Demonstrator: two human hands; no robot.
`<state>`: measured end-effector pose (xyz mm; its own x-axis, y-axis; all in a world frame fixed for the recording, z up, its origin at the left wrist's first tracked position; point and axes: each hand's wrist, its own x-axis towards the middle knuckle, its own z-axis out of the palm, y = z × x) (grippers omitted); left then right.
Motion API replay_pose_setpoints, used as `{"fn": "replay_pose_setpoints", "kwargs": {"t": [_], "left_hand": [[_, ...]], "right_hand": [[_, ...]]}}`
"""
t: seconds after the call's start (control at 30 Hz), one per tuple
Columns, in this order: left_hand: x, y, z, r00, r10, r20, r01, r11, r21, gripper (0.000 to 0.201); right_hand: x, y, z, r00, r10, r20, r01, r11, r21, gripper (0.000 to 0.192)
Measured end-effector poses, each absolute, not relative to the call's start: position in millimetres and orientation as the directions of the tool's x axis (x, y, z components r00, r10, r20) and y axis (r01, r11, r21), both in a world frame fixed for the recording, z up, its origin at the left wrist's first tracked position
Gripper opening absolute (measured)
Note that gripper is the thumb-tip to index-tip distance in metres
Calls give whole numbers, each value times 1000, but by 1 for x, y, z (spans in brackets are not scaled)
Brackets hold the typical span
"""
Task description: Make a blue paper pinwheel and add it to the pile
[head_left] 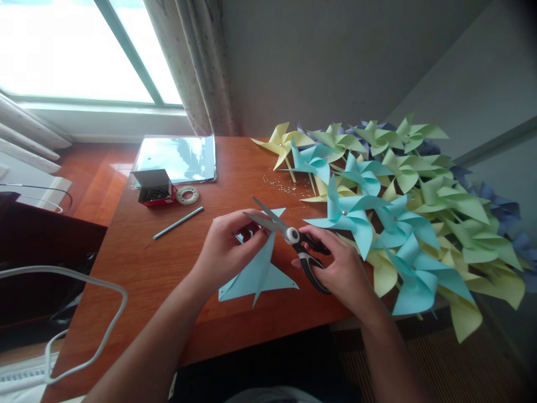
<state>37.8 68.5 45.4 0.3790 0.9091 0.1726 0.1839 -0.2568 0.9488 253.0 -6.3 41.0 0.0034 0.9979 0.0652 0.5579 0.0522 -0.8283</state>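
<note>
The right hand is gripping open scissors, cutting the blue paper the left hand is pinching, finished pinwheels piling at two o'clock, this sheet still unfolded.

Wood desk w/ pinwheels, straw

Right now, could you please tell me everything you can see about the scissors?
The scissors have grey metal blades, a white pivot and black handles edged in white. The blades are open, pointing up and left over the light blue paper, which lies cut into points on the wooden table. The right hand grips the handles; the left hand holds the paper beside the blades.
</note>
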Motion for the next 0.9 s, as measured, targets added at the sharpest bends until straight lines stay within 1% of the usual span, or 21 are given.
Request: {"fn": "replay_pose_setpoints", "kwargs": {"t": [0.2,0.4,0.47,0.57,0.63,0.7,0.77,0.9], "left_hand": [[39,68,49,374,911,173,198,-261,945,12],[40,68,48,375,911,171,201,-260,945,10],[40,68,46,364,918,157,204,-243,948,7],[39,68,43,342,930,135,209,-215,954,10],[38,68,43,336,934,123,203,-200,959,11],[39,68,44,328,938,113,187,-182,965,12],[40,69,45,319,942,107,170,-167,971,12],[40,69,45,302,949,96,162,-150,975,15]], "right_hand": [[255,-5,40,-10,998,68,557,63,-828,46],[255,-4,38,9,999,49,552,36,-833,42],[254,-5,35,56,998,5,498,-23,-867,41],[253,-5,33,97,989,-114,317,-139,-938,46],[252,-4,35,69,981,-183,174,-193,-966,48],[251,-2,40,34,975,-218,70,-220,-973,47],[250,-1,43,30,971,-237,22,-238,-971,48],[253,-1,39,89,963,-253,31,-257,-966,48]]}}
